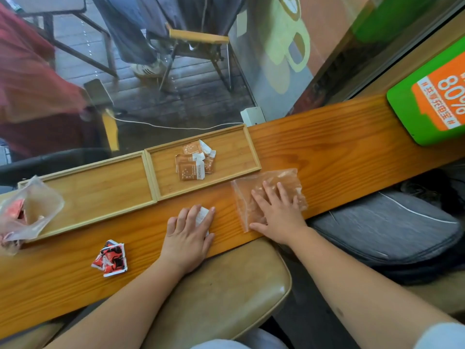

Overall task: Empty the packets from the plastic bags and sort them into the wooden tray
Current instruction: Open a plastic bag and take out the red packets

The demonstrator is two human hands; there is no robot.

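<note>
A wooden tray [151, 177] with two compartments lies along the counter's far edge. Several brown packets [193, 161] sit in its right compartment; the left compartment is bare wood. My left hand [188, 233] lies flat on the counter over a white-edged packet [202, 215], which shows between its fingers. My right hand [276, 212] presses flat on a clear plastic bag [269, 187] lying just right of the tray. A second plastic bag [27, 210] holding red packets rests over the tray's left end. A small pile of red packets [110, 258] lies loose near the counter's front edge.
The counter [327, 147] is a narrow wooden plank against a window. A green and orange sign [427, 102] stands at its far right. A tan padded stool [226, 285] is below me and a grey bag [390, 227] lies to the right.
</note>
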